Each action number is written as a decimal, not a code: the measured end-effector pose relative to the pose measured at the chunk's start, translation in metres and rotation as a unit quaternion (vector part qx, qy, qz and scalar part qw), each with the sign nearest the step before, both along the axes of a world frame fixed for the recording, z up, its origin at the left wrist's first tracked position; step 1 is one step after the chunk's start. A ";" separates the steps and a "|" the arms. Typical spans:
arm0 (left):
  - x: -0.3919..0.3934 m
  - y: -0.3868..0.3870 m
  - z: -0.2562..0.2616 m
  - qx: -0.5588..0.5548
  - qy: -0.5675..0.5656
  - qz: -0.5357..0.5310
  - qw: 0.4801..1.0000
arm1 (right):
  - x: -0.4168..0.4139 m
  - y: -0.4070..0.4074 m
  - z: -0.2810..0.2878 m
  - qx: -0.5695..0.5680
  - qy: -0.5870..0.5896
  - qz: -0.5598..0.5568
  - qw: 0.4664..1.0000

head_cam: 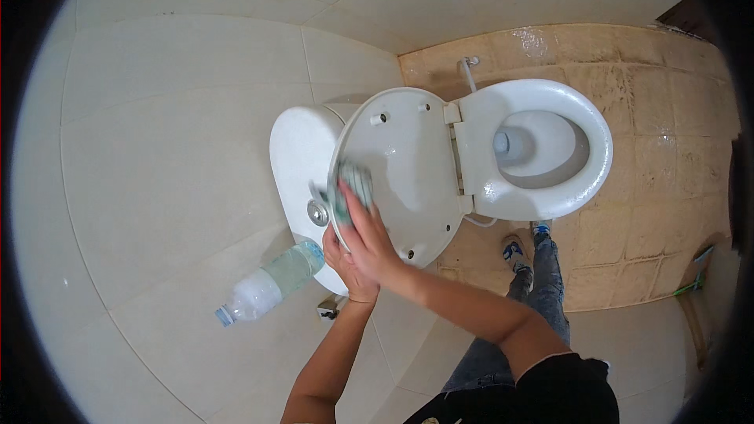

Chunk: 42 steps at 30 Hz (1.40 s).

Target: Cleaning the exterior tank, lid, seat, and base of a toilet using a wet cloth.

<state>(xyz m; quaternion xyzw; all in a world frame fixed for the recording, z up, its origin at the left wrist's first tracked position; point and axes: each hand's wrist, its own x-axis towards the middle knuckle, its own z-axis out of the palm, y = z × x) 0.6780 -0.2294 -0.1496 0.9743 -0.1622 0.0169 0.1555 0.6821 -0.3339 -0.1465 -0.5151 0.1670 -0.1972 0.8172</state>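
In my right hand (pixel 368 238) is a green-and-white striped cloth (pixel 357 184), blurred, against the rim of the raised toilet lid (pixel 406 159). My left hand (pixel 349 271) is at the lid's lower outer edge, just below my right hand, with its fingers reaching behind the rim. Part of the left hand is hidden. The lid's underside faces me and bears several small round bumpers. Behind the lid is the white cistern (pixel 294 147) with a round metal flush button (pixel 317 212). To the right, the white toilet bowl (pixel 548 91) shows water at its bottom.
A clear plastic bottle (pixel 271 282) with a blue cap stands on the cistern's near end. A metal valve (pixel 328 310) sits on the wall below. Pale tiled walls (pixel 188 147) border the stained tan tile floor (pixel 648 176). Green and blue items (pixel 698 274) lie at the far right.
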 end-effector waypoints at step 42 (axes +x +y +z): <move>-0.024 0.053 -0.012 -0.199 0.146 0.136 0.960 | -0.080 0.005 -0.244 -0.084 0.380 0.097 0.916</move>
